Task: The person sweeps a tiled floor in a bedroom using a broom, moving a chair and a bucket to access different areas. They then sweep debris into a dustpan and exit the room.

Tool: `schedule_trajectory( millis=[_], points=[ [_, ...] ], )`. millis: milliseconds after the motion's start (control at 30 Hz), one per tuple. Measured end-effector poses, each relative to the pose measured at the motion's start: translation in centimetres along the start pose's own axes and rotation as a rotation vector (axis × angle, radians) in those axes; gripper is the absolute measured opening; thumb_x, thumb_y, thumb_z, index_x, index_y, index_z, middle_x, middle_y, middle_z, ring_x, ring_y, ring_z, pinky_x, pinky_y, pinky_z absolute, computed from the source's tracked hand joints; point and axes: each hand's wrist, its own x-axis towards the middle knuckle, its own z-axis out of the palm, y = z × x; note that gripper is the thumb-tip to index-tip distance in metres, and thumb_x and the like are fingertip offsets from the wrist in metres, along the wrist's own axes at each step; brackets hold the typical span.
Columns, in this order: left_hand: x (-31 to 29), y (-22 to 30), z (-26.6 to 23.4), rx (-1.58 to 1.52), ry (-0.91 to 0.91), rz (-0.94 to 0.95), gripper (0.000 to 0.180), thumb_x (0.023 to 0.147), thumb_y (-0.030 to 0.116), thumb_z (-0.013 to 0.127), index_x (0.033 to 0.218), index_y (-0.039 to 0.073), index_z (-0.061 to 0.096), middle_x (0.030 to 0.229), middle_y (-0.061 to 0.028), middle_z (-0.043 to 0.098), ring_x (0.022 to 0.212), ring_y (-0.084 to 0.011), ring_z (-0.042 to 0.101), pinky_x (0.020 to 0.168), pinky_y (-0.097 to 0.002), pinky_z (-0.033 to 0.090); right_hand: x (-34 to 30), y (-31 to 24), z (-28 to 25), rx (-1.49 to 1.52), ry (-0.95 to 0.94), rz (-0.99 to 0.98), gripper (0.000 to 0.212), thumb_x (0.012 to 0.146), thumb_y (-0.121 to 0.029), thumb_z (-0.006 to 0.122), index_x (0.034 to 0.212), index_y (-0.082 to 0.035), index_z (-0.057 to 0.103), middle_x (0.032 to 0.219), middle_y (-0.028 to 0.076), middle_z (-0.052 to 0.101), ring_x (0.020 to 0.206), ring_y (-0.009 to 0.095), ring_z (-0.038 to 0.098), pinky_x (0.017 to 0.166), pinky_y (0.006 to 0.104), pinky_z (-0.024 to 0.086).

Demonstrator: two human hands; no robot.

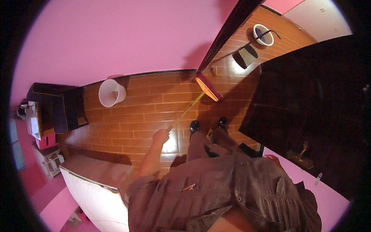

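My left hand point(160, 136) is closed around the pale yellow handle point(187, 112) of a broom. The broom's orange head point(207, 89) and dark red bristles point(216, 92) rest on the wood-look floor, by the foot of the dark door frame. A few dark bits of debris point(211, 70) lie just beyond the bristles in the doorway. My right hand point(272, 157) hangs low beside my hip, mostly hidden by my dark shirt, and its fingers cannot be made out. Further through the doorway a long-handled dustpan point(245, 57) stands on the floor.
Beyond the dustpan is a white bucket point(263, 35) with something bluish inside. A white bin point(112, 93) stands by the pink wall. The dark door point(305, 96) is swung open at right. At left are a dark armchair point(58, 106) and a white-sided piece of furniture point(96, 193).
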Motion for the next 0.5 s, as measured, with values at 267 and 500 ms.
schedule_trajectory(
  millis=[267,500],
  points=[
    [-2.2,-0.8,3.0,-0.088,-0.050,-0.048,0.030,0.078,0.033,0.054,0.096,0.011,0.064,0.091,-0.0186,0.062,0.085,-0.0345,0.060,0.074,-0.0436,0.047,3.5,6.8,-2.6,0.149,-0.040,-0.086,0.059,0.085,-0.047,0.050,0.124,-0.004,0.041,0.109,0.018,0.056,0.093,0.026,0.058,0.076,0.0359,0.048],
    [-2.6,-4.2,2.4,-0.047,0.117,-0.138,0.027,0.079,0.030,0.055,0.092,0.009,0.063,0.076,-0.0175,0.062,0.069,-0.0315,0.061,0.061,-0.0417,0.046,8.1,13.0,-1.4,0.009,-0.138,-0.305,0.056,0.084,-0.046,0.053,0.115,0.001,0.050,0.106,0.012,0.057,0.099,0.020,0.054,0.085,0.0331,0.042]
  ],
)
